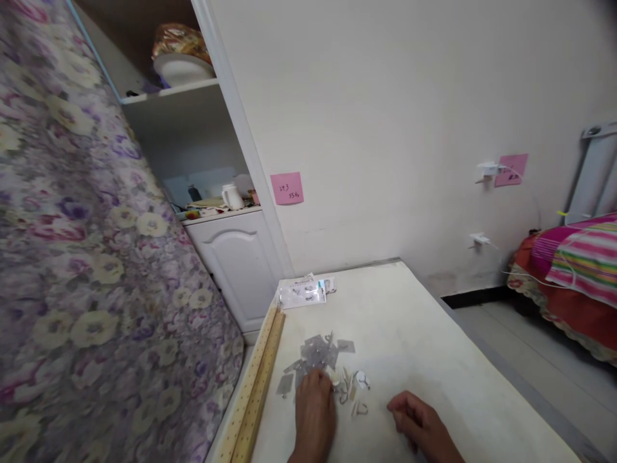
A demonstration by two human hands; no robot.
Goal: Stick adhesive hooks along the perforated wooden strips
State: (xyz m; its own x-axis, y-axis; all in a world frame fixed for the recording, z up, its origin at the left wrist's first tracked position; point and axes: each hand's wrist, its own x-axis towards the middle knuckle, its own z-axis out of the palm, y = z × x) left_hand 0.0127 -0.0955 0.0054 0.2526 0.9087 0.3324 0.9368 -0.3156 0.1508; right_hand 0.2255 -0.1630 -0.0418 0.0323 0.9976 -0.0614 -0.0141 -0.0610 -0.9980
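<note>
My left hand (315,408) rests on the near edge of a loose pile of small grey see-through squares (318,350). Its fingers are bent down and closed, and what they pinch, if anything, is hidden. Just right of those fingers lie several small metal hooks (362,379) with white backings, close together on the white table (400,321). My right hand (419,421) is held over the table to the right of the hooks, apart from them. Its fingers are curled together, and I cannot make out anything in them.
Two perforated wooden strips (258,386) run along the table's left edge. Clear packets of hooks (303,293) lie at the far left corner. A floral curtain (120,257) and a white cabinet (236,257) stand to the left, a bed (578,270) to the right.
</note>
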